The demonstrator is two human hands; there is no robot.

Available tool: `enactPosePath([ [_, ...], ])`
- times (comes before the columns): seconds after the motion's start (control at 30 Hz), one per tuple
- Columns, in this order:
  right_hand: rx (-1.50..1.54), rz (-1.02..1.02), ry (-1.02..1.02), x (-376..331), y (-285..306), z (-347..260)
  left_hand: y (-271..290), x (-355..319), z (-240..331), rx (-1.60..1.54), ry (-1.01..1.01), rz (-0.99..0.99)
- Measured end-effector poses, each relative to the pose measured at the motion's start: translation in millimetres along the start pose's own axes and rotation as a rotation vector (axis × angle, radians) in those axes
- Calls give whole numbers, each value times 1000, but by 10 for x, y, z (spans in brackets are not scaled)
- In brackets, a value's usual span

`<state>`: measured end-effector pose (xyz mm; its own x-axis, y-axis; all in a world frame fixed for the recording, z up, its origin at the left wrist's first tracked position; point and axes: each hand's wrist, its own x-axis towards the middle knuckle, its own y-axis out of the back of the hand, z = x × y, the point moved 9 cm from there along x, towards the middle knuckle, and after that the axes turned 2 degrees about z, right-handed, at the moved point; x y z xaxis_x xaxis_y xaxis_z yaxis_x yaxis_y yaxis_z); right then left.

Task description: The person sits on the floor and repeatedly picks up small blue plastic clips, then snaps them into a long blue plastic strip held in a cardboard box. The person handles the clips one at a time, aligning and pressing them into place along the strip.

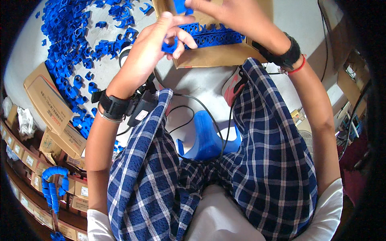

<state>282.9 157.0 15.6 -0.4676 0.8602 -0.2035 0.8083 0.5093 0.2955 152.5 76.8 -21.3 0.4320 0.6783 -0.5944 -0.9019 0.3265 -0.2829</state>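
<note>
While blue clips (76, 48) litter the grey floor (201, 80), both hands' fingers (183, 38) pinch a clip strip (215, 35).

A small workshop or stockroom: heaps of identical blue plastic clips (76, 48) cover the floor (24, 60), and shelves (24, 160) hold labelled cardboard boxes (48, 100).

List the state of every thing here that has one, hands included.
left hand: closed on a blue clip
right hand: pinching a blue piece
row of blue clips: lined up on cardboard box
loose blue clips: scattered on floor
</note>
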Motion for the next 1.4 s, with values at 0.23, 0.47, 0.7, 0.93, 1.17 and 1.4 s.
enactPosePath([
  [0.23,-561,15,-1,-18,-99,393,-72,-86,81,771,-262,91],
  [0.47,-894,-93,137,-40,-426,793,-329,-228,32,963,-525,-67],
  [0.7,-965,-147,132,-85,-478,910,-400,-331,-3,1073,-629,-33],
  [0.93,-940,-186,133,-148,-496,818,-385,-333,-16,1088,-657,-28],
  [1.17,-923,-187,151,-143,-523,810,-388,-329,-14,1092,-642,-30],
  [1.4,-911,-185,166,-169,-516,835,-402,-329,-21,1124,-641,-31],
])
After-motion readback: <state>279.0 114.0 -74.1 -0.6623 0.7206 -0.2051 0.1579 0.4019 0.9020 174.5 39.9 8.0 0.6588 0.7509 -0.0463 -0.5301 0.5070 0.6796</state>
